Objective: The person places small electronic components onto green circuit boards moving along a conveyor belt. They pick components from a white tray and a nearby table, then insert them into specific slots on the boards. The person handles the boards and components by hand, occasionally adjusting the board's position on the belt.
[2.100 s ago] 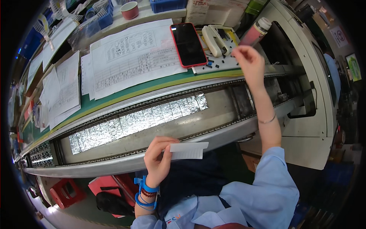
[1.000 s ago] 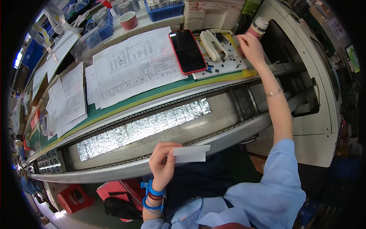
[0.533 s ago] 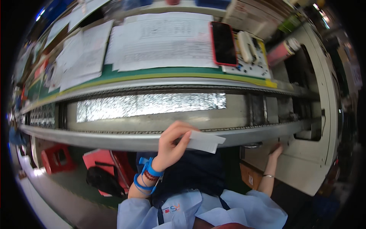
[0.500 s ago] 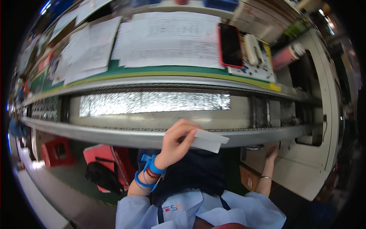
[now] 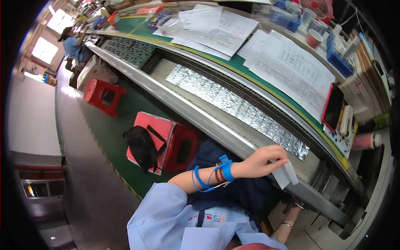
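My left hand [image 5: 266,160], with a blue wrist strap and coiled cord, is closed in a pinch on a folded white card [image 5: 285,175]. Hand and card are over the near silver rail [image 5: 246,145] of the conveyor line. Below that rail's right end, my right hand [image 5: 293,213] is beside a small metal crank handle [image 5: 298,205]. Its fingers are mostly hidden, so I cannot tell whether it grips the handle. Between the rails lies a long strip of crinkled silver foil [image 5: 237,109].
Printed sheets [image 5: 291,66] and a red-cased phone [image 5: 333,107] rest on the green shelf beyond the far rail. A red stool [image 5: 104,96] stands on the floor at left; nearer, a black bag [image 5: 141,146] lies on a red folder. A person in blue [image 5: 74,43] sits at the far left.
The view has turned left, bringing the line's far end, the floor and a seated person into sight. My left hand keeps the card. My right hand is now by the crank handle.
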The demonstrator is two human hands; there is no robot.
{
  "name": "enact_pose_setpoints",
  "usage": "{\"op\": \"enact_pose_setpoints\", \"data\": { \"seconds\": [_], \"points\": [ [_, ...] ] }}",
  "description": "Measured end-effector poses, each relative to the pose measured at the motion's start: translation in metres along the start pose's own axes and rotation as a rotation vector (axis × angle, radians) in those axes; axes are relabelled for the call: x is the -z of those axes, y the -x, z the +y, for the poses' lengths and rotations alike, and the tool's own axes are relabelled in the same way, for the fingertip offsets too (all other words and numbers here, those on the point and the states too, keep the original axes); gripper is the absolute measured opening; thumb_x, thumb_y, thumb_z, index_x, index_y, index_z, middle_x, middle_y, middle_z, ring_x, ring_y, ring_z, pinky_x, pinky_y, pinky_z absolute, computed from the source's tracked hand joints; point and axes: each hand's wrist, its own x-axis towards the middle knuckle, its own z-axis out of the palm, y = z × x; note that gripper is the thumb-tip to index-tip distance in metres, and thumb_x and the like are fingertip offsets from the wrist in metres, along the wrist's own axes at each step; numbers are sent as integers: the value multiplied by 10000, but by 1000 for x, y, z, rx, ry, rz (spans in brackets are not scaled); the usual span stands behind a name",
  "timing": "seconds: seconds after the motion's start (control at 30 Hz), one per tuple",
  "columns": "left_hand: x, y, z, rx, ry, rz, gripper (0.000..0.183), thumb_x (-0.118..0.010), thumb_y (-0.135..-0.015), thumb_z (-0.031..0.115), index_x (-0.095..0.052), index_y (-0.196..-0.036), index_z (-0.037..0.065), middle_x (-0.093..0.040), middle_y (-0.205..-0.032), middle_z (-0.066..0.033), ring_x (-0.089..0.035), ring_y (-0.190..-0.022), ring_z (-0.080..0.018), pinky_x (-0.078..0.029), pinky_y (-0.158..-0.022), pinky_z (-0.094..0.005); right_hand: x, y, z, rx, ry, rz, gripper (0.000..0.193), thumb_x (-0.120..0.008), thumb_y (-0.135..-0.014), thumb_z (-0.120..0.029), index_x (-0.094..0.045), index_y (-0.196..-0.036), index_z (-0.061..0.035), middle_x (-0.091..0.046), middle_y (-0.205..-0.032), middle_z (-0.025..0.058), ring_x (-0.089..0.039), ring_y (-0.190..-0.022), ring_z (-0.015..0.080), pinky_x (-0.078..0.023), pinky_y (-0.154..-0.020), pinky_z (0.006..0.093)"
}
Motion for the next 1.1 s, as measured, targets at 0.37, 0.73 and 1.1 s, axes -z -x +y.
{"op": "enact_pose_setpoints", "data": {
  "seconds": [0.37,0.73,1.1],
  "points": [
    [-1,-1,-3,-48,19,-15,53,-566,-859,35,-569,-850,-17,-582,-850,-102,-563,-798,-235,-451,-701,-320,16,-5,-9,18,34,-11,334,-456,-916,-345,-595,-1036,-66,-609,-915,69,-565,-798,213,-472,-686,353],
    [4,3,-3,21,107,-24,49,-535,-853,23,-556,-853,-22,-568,-871,-100,-550,-815,-194,-442,-717,-284,-59,189,-161,1221,533,329,290,-457,-890,-149,-546,-1112,16,-583,-1040,95,-540,-914,183,-436,-799,290],
    [42,5,16,134,106,135,112,-481,-896,14,-575,-888,-46,-569,-908,-61,-517,-832,-101,-412,-729,-228,-303,336,-23,887,1037,-1154,221,-538,-849,-78,-569,-1057,-6,-580,-906,53,-521,-806,127,-413,-712,251]
  ]
}}
